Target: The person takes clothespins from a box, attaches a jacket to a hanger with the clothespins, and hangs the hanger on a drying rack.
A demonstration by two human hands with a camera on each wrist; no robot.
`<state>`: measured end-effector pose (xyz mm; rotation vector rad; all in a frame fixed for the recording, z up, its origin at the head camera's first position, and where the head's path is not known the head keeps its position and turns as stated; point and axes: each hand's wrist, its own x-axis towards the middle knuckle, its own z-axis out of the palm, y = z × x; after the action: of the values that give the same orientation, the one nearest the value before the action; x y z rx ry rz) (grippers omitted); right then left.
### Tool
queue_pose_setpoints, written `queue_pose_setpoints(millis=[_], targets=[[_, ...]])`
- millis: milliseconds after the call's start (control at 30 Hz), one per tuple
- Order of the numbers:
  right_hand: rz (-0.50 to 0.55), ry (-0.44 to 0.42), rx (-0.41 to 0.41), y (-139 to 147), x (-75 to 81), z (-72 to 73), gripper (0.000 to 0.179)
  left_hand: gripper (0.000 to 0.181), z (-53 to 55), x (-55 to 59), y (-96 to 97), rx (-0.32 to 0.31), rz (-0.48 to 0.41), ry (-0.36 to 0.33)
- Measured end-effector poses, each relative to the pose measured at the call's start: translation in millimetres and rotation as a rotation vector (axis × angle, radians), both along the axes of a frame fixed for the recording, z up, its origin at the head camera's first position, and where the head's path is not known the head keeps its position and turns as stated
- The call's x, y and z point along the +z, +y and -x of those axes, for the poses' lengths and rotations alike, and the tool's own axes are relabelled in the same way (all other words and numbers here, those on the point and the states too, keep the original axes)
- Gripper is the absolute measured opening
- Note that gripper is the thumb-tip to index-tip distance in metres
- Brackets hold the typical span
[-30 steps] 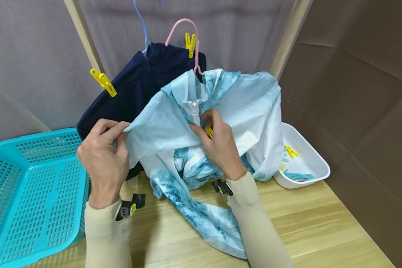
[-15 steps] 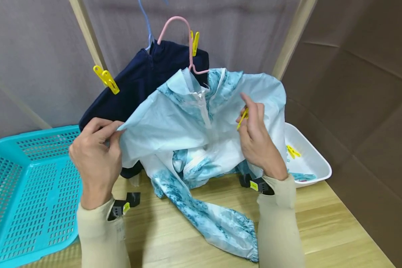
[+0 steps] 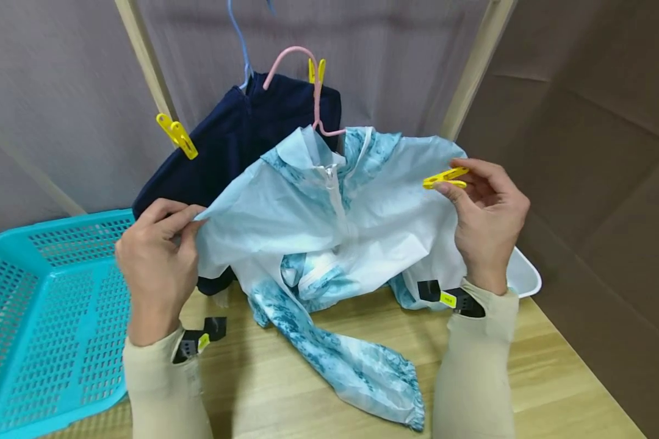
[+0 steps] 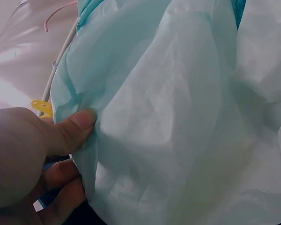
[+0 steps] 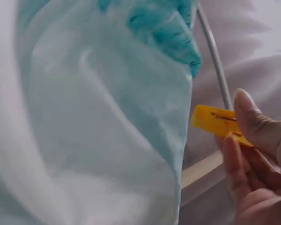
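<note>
A light blue and white zip jacket (image 3: 285,207) hangs on a pink hanger (image 3: 316,103), one patterned sleeve trailing over the table. My left hand (image 3: 162,262) pinches the jacket's left shoulder edge between thumb and fingers; the left wrist view shows the thumb (image 4: 82,119) pressing the thin fabric. At the other shoulder, my right hand (image 3: 489,213) pinches a yellow clothespin (image 3: 445,178) by its handles. In the right wrist view the clothespin (image 5: 215,119) points toward the jacket's edge, and its tip looks apart from the cloth.
Behind hangs a navy garment (image 3: 214,134) on a blue hanger (image 3: 244,55), with yellow clothespins (image 3: 177,135) at its shoulders. A turquoise basket (image 3: 60,329) stands at left. A white tray (image 3: 524,274) sits at right, partly hidden by my right hand. Underneath is a wooden table (image 3: 285,390).
My right hand has moved from the jacket's zip rightward to the right shoulder, carrying the yellow clothespin. My left hand keeps its pinch on the left shoulder. The pink hanger has shifted slightly.
</note>
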<state>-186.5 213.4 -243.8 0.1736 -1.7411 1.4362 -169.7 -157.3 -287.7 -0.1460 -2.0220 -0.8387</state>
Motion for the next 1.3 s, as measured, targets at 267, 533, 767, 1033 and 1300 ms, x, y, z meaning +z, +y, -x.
queue_pose_setpoints(millis=[267, 533, 767, 1033, 1300], targets=[[-0.099, 0.049, 0.034, -15.9, 40.4, 18.2, 0.023, 0.013, 2.3, -1.4, 0.9, -0.008, 0.037, 0.015], [-0.508, -0.245, 0.029, -13.9, 66.7, 62.5, 0.020, 0.013, 2.4, -2.5, -2.0, 0.013, 0.032, 0.023], [-0.739, -0.495, 0.117, 2.0, 62.6, 69.3, 0.051, 0.015, 5.4, -4.2, -2.7, 0.073, 0.057, 0.020], [-0.569, -0.479, 0.035, 50.9, 37.7, 50.7, 0.060, 0.012, 6.3, -4.8, 5.1, 0.036, -0.006, 0.010], [-0.615, -0.981, -0.147, 128.9, -50.8, 23.1, 0.060, 0.012, 3.1, -3.4, 8.0, 0.040, 0.018, 0.000]])
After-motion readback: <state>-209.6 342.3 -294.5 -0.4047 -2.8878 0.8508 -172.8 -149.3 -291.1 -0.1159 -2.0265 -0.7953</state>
